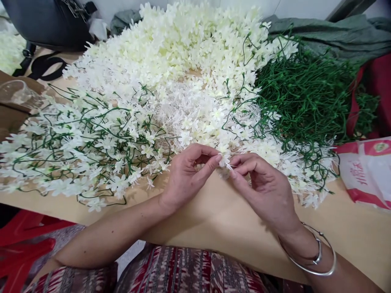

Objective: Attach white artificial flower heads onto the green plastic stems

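Above the front part of the table, my left hand (191, 171) pinches a small white artificial flower (225, 156) between thumb and forefinger. Close by on the right, my right hand (262, 183) has its thumb and forefinger pressed together on thin white stamen strands (229, 166) at the flower's lower edge. A heap of loose white and cream flower heads (183, 49) spreads behind both hands. Left of them lie white flowers on green stems (100, 142). A thick pile of bare green plastic stems (305, 93) is at the right.
A red and white plastic bag (369, 171) lies at the right edge. At the back left are a black bag (51, 24) and a clear plastic cup (20, 92). Grey-green cloth (336, 36) lies at the back right. A red stool (24, 248) stands below the table.
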Demonstrator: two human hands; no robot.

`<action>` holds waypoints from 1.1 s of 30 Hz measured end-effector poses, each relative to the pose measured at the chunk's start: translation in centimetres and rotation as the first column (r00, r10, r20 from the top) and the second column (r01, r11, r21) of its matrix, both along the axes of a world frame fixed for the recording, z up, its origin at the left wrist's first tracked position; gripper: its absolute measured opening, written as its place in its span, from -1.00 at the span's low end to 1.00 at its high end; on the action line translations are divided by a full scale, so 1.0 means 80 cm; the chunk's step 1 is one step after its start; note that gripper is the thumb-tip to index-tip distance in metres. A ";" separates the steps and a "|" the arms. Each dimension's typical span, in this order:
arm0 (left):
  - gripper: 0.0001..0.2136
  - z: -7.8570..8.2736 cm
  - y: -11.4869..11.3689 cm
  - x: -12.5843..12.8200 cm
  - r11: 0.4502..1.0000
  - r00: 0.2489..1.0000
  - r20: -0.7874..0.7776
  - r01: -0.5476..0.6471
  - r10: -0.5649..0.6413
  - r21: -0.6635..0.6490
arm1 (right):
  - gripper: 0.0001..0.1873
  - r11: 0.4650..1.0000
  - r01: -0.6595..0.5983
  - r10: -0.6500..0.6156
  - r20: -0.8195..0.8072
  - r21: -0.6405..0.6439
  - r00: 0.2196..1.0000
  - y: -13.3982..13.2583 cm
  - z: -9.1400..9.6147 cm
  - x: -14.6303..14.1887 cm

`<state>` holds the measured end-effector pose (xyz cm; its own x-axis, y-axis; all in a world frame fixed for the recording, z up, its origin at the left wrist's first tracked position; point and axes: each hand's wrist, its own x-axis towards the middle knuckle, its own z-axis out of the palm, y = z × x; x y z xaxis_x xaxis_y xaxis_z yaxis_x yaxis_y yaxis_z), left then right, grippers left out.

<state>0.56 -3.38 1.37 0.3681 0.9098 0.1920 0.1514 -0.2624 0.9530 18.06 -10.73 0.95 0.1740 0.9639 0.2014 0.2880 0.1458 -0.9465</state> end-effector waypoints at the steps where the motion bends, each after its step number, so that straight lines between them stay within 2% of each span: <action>1: -0.90 0.000 -0.001 0.000 1.000 1.000 -0.009 0.009 -0.009 0.020 | -0.83 1.000 0.009 -0.009 -0.007 -0.016 1.000 0.000 0.000 -0.001; 7: -0.94 -0.003 0.002 0.001 0.967 0.995 -0.061 0.090 -0.077 0.236 | -0.84 0.994 0.025 -0.031 -0.064 -0.105 0.997 0.002 0.000 -0.002; 10: -0.95 -0.005 0.004 0.002 0.958 0.991 -0.064 0.129 -0.116 0.254 | -0.83 0.991 -0.008 -0.006 -0.103 -0.136 0.995 0.004 0.002 -0.001; 16: -0.89 -0.008 0.003 0.003 0.994 0.994 -0.017 0.109 -0.109 0.013 | -0.80 0.997 0.009 -0.014 -0.059 -0.078 0.998 0.005 0.002 -0.001; 18: -0.88 -0.009 0.003 0.003 0.992 0.992 -0.011 0.128 -0.128 0.007 | -0.79 0.996 0.026 -0.030 -0.058 -0.080 0.998 0.005 0.001 -0.003; 22: -0.90 -0.008 0.004 0.003 0.986 0.990 -0.015 0.140 -0.139 0.093 | -0.81 0.994 0.052 -0.059 -0.069 -0.098 0.996 0.005 -0.001 -0.005; 25: -0.91 -0.008 0.004 0.003 0.987 0.991 0.012 0.135 -0.137 0.086 | -0.83 0.995 0.055 -0.062 -0.087 -0.089 0.994 0.006 -0.003 -0.005; 33: -0.86 -0.007 0.002 0.008 0.971 0.979 0.169 0.149 -0.118 -0.188 | -0.86 0.994 0.091 -0.094 -0.058 -0.054 0.994 0.008 -0.003 0.000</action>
<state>1.17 -3.20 0.83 0.4690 0.8799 0.0767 -0.0262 -0.0730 0.9970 18.06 -10.07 0.75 0.2730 0.9520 0.1388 0.2403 0.0722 -0.9680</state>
